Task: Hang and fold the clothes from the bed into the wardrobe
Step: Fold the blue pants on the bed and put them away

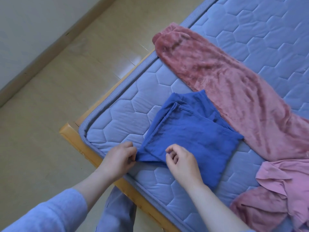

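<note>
While pinched, blue cloth (189, 136) near mattress edge (120, 84).

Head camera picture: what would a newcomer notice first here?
First, the bright blue cloth, folded near the mattress corner, with the left hand pinching its corner and the right hand resting on it. Next, the long fuzzy pink garment stretched across the bed beyond it.

Glossy beige floor (66, 97), pale wall (25, 22), possibly wooden skirting (55, 46).

Left hand (119, 159) pinches shut on cloth (189, 136); right hand (181, 162) hovers beside it, fingers loosely curled, both forearms extended.
</note>
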The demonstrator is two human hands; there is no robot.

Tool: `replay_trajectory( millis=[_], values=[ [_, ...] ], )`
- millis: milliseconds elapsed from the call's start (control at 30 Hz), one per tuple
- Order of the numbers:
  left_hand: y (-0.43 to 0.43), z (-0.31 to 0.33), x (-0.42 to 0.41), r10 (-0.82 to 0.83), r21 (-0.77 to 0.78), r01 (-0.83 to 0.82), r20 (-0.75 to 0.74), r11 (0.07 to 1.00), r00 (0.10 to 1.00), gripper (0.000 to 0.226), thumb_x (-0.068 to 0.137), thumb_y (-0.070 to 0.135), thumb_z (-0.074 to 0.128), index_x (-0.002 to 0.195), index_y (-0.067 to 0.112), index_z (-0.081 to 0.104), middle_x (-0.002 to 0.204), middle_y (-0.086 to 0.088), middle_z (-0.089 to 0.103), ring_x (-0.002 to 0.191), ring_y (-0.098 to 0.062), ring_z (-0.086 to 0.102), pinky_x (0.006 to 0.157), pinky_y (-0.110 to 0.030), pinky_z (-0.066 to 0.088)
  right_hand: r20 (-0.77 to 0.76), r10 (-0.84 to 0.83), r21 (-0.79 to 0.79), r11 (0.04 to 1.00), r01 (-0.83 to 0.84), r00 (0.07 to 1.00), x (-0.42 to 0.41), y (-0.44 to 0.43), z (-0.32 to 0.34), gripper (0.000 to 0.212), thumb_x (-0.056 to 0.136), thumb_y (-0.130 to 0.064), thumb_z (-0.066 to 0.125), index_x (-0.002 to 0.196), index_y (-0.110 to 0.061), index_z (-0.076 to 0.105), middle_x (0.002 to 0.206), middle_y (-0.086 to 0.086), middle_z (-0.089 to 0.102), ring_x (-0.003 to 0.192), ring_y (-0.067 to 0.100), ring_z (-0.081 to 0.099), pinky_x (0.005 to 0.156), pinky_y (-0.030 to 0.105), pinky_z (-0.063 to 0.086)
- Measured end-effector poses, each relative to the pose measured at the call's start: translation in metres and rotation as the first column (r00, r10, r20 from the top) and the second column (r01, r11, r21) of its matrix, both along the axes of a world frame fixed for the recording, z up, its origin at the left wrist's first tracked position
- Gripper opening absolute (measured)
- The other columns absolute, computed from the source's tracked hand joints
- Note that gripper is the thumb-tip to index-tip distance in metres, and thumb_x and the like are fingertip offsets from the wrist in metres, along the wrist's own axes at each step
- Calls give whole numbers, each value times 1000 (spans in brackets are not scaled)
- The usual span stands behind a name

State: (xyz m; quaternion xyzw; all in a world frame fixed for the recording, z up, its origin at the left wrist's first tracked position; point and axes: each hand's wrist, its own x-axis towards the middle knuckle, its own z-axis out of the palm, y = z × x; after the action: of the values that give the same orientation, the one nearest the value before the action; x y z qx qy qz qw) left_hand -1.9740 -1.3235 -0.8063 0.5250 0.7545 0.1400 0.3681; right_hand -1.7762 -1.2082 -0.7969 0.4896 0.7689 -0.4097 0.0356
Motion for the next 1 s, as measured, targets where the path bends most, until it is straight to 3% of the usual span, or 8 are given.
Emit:
replay_trajectory(
  millis=[100,167,300,433,533,633,833,1000],
  values=[
    [1,-3,6,-33,37,33,-12,999,999,24,62,1,74,61,12,52,73,-2,51,64,-25,54,53,-30,39,75,213,12,977,-215,974,12,-23,-1,9,85,-24,60,94,-26,62,83,-11,60,72,7,56,70,31,50],
    [4,-5,9,-41,58,40,16,997,999,29,62,9,79,59,14,51,77,1,48,66,-19,51,57,-25,35,173,286,123,943,-308,943,17,-35,-6,27,83,-23,65,109,-21,64,99,-5,63,87,16,63,72,31,53],
    [7,-8,17,101,50,-107,108,993,989,41,70,37,80,67,17,44,82,1,46,71,-15,47,63,-28,42,296,185,377,879,-293,937,13,-41,-14,52,70,-23,79,120,-16,63,112,6,61,98,25,61,79,35,56],
    [16,-5,23,406,-69,-404,295,912,865,35,75,24,81,92,18,51,86,3,62,72,-14,62,65,-28,52,256,118,456,861,-227,960,0,-34,-18,39,75,-27,77,112,-18,67,107,4,63,95,25,61,77,38,52],
    [17,-4,24,290,-108,-270,293,957,911,22,77,17,78,86,18,58,74,0,65,67,-14,60,66,-33,50,234,99,460,865,-199,967,-7,-29,-16,17,75,-24,76,87,-19,66,95,2,60,86,25,59,72,37,50],
    [16,-1,25,270,-73,-260,263,963,926,26,74,14,76,68,22,52,59,7,53,56,-5,48,57,-23,38,169,120,437,880,-184,978,-5,-27,-10,14,75,-21,74,74,-17,61,88,1,58,83,25,58,70,37,49],
    [7,1,7,209,-3,-212,196,977,958,38,68,8,77,61,31,48,74,9,49,62,-8,49,56,-19,37,112,218,348,905,-243,970,9,-40,-3,18,79,-26,73,92,-18,62,88,-4,58,68,17,62,48,27,44],
    [-2,2,7,218,117,-237,157,964,963,18,68,8,84,67,16,68,85,16,66,71,-4,60,62,-15,45,191,115,433,881,-189,975,4,-35,-9,40,76,-24,78,113,-17,67,95,1,60,83,22,60,58,32,54]
  ],
)
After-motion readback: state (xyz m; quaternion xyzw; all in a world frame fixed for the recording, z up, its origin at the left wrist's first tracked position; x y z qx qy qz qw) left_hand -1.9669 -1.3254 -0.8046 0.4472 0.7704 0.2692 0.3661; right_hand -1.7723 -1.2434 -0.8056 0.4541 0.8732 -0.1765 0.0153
